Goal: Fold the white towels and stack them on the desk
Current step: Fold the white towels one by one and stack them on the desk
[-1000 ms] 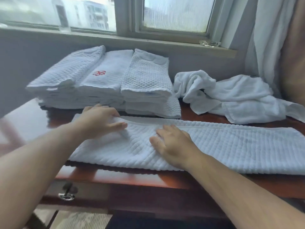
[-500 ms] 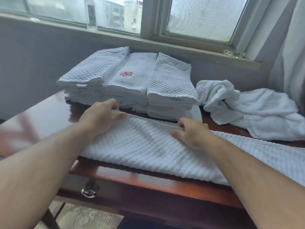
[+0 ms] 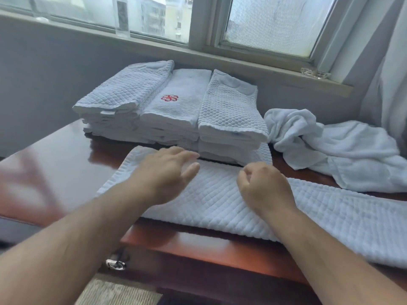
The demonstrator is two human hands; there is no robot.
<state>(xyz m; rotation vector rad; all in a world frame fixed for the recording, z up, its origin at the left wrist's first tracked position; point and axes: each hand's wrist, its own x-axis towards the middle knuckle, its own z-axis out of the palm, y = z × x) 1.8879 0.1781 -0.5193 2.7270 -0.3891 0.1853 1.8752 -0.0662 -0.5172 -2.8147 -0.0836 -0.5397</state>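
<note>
A long white waffle towel, folded into a strip, lies across the front of the red-brown desk and runs off to the right. My left hand hovers over its left part with fingers spread and relaxed, slightly blurred. My right hand sits on the towel's middle with fingers curled in; no fabric shows between them. Behind the hands, three stacks of folded white towels stand side by side; the middle stack's top towel bears a red emblem. A crumpled white towel lies at the back right.
A wall and window sill close off the back of the desk, with a clear bottle and a glass dish on the sill. A curtain hangs at right. A metal drawer handle sits under the front edge.
Both hands have come off the towel's far edge and drawn closer together. The left hand has lifted and spread its fingers; the right hand has curled its fingers.
</note>
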